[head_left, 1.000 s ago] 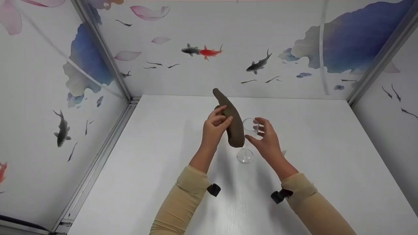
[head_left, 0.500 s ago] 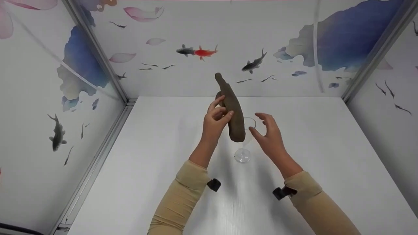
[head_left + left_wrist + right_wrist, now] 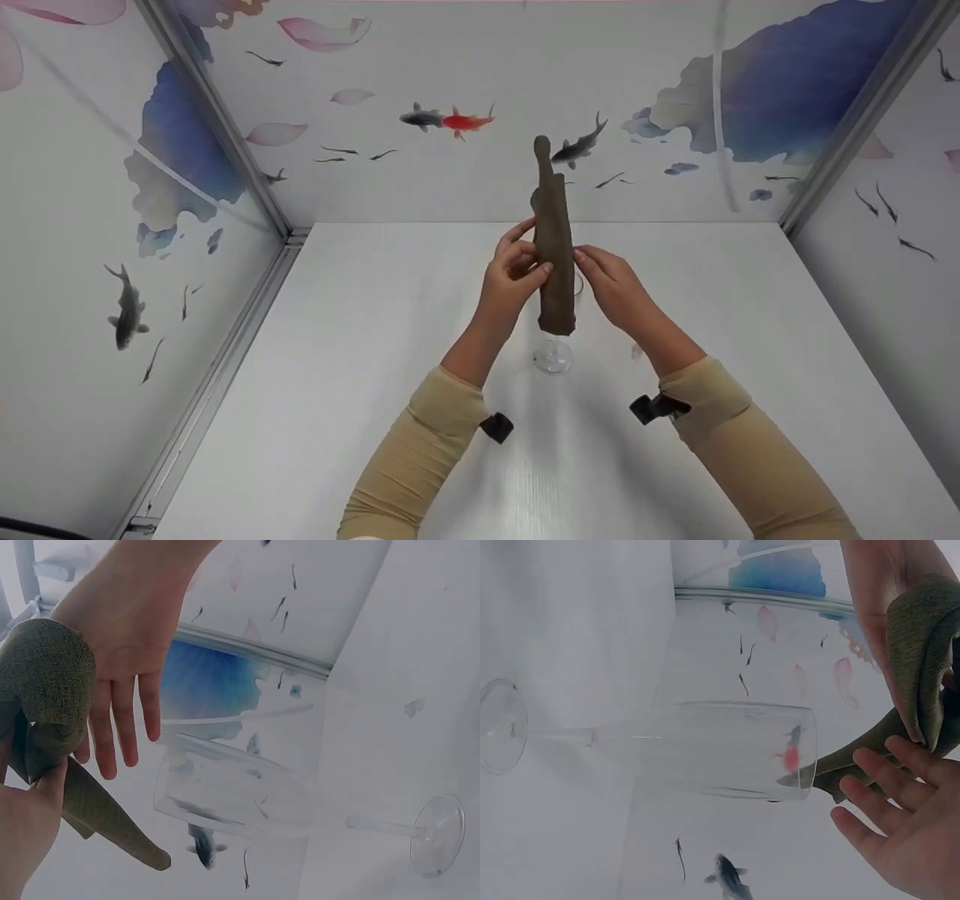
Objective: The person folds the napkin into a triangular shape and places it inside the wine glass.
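My left hand (image 3: 510,281) pinches a folded brown-green cloth (image 3: 555,277) between thumb and fingers, holding it raised above the white table. The cloth hangs in a long, upright fold, its narrow end pointing up in the head view. At its right side, the straight fingers of my right hand (image 3: 611,281) come up against the cloth; the right wrist view shows this hand (image 3: 907,817) with fingers extended. A clear stemmed glass (image 3: 735,750) stands upright on the table beyond the cloth. From the head, its foot (image 3: 553,358) shows while the cloth covers most of the bowl.
The white tabletop (image 3: 337,390) meets a back panel (image 3: 450,180) printed with fish and petals. Printed side panels with metal frame posts (image 3: 217,120) enclose it left and right. A small pale mark (image 3: 414,707) shows on the table near the glass.
My right hand has left the glass's rim and come over to the cloth, its fingers closer together. My left hand has shifted right and turned the cloth more upright. The glass stands in place.
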`<state>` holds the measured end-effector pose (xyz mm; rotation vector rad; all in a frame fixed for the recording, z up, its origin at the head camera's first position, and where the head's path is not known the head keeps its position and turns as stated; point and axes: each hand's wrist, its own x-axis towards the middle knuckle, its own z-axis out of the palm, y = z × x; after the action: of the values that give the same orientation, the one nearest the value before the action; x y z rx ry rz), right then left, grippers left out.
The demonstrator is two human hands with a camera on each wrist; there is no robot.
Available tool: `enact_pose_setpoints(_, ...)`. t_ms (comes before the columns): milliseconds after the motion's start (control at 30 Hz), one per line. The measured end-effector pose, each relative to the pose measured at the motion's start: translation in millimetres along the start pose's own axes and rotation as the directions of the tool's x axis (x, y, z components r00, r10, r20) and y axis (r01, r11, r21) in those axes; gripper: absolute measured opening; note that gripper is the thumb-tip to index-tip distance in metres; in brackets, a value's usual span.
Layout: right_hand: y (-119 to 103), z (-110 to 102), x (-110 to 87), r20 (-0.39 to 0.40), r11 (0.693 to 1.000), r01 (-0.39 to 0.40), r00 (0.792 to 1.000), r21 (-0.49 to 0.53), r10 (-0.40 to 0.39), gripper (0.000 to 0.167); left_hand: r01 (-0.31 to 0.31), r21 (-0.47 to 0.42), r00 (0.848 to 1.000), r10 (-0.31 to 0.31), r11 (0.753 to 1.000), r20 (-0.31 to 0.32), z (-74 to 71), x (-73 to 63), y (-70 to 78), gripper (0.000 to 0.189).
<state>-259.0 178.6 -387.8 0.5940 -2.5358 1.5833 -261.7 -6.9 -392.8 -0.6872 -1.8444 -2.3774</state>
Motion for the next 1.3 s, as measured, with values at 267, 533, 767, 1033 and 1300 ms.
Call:
enact_pose_setpoints(267,-7,-5,3.2,0.070,0.993,0.110,0.991,0.049,-0.113,0.045,-0.019,-0.019,1.000,0.019,1.000,0.016,1.5,5.1,4.2,0.012)
enact_pose_setpoints(533,-14,-9,7.5,0.077,0.990,0.139,0.988,-0.017,-0.137,0.061,-0.028,-0.048,0.999,0.029,0.998,0.035,-0.4,15.4,5.8,0.012)
enact_pose_setpoints(767,-18,-9,10.1,-0.009,0.991,0.108,0.994,-0.078,-0.109,0.062,-0.046,-0.028,0.998,0.047,0.999,0.042,-0.3,24.1,5.6,0.015)
enact_pose_setpoints(1033,-20,-4,12.6,-0.153,0.983,0.074,0.983,-0.171,-0.101,0.050,-0.007,0.149,1.000,0.011,0.989,-0.023,1.2,33.4,8.0,0.026)
enact_pose_setpoints(1300,-10,4,14.5,-0.261,0.956,0.093,0.951,-0.279,-0.168,0.040,0.056,0.241,0.995,-0.035,0.969,-0.088,3.7,40.3,1.8,0.030)
